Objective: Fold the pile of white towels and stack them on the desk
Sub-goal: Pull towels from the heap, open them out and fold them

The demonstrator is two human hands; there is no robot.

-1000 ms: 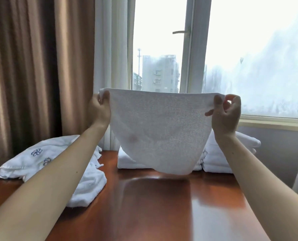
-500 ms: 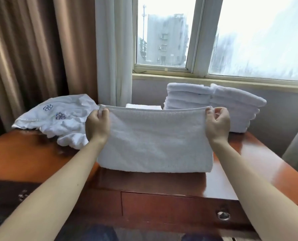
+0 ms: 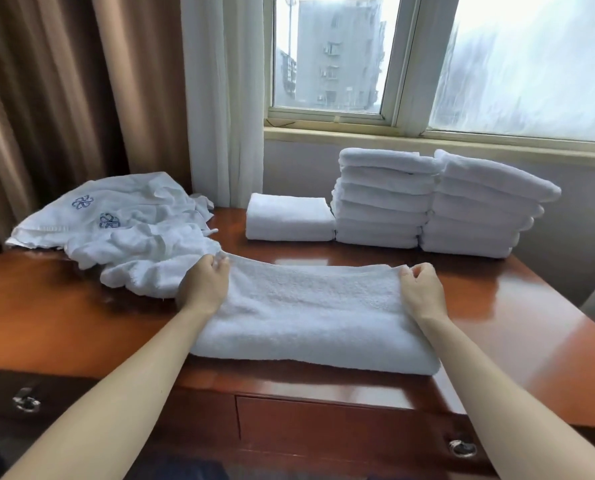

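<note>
A white towel (image 3: pixel 310 313) lies folded on the red-brown desk (image 3: pixel 518 323), near its front edge. My left hand (image 3: pixel 204 287) pinches the towel's far left corner and my right hand (image 3: pixel 422 292) pinches its far right corner, both just above the desk top. A loose pile of unfolded white towels (image 3: pixel 116 230) with blue flower marks sits at the back left. Two tall stacks of folded towels (image 3: pixel 382 199) (image 3: pixel 479 206) stand at the back right, with a single folded towel (image 3: pixel 289 218) to their left.
Brown curtains (image 3: pixel 46 98) and a white sheer curtain (image 3: pixel 223 98) hang behind the desk on the left. A window (image 3: pixel 427 57) with a sill runs behind the stacks. Drawers with metal pulls (image 3: pixel 462 448) face me under the desk top.
The towel, held up high in front of the window a second ago, has come down and now lies on the desk. Both hands came down with it and still pinch its corners.
</note>
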